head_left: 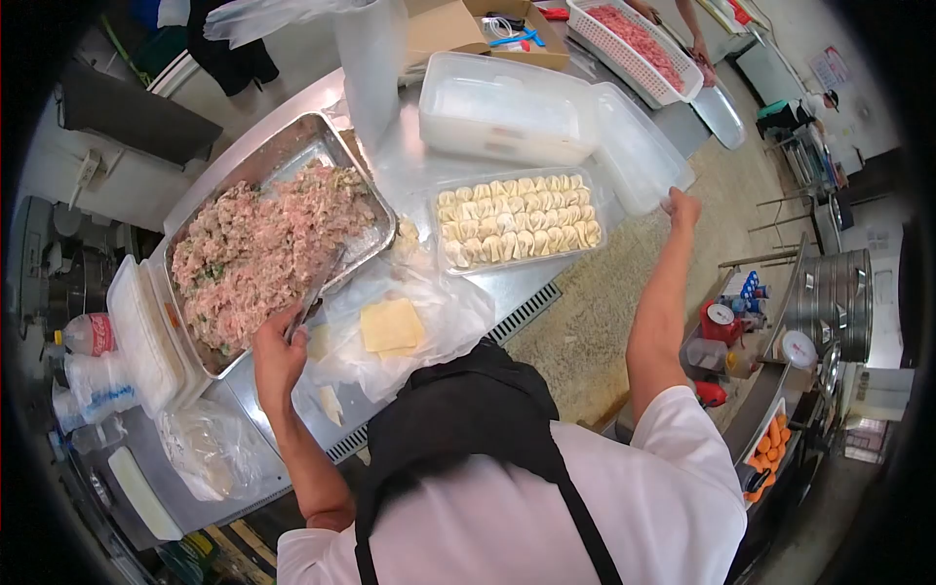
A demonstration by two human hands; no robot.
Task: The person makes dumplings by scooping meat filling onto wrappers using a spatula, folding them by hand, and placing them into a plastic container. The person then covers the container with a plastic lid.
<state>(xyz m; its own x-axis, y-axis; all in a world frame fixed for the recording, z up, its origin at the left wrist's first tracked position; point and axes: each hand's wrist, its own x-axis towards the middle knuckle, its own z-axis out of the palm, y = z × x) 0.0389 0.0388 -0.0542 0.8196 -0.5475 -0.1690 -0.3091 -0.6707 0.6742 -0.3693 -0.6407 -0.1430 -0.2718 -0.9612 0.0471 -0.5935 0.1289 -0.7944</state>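
Observation:
My right hand (pixel 682 208), at the end of an outstretched arm, pinches the near corner of a translucent plastic lid (pixel 639 146). Left of the lid lies a clear plastic container (pixel 522 265) with several rows of folded dumplings (pixel 517 216). My left hand (pixel 278 353) is closed at the near edge of a metal tray (pixel 310 132). Something thin shows by its fingers, but I cannot make out what it is. Minced meat filling (pixel 268 244) with green bits fills much of the tray. Beside that hand, a stack of square dumpling wrappers (pixel 392 327) rests on plastic film (pixel 458 310).
Behind the dumplings stands a translucent box (pixel 507 107), with a cardboard box (pixel 526 29) beyond it. A white basket of meat (pixel 634 44) is at the back right, near another person's hand (pixel 700 54). White lids (pixel 146 331) and bottles (pixel 88 334) crowd the left.

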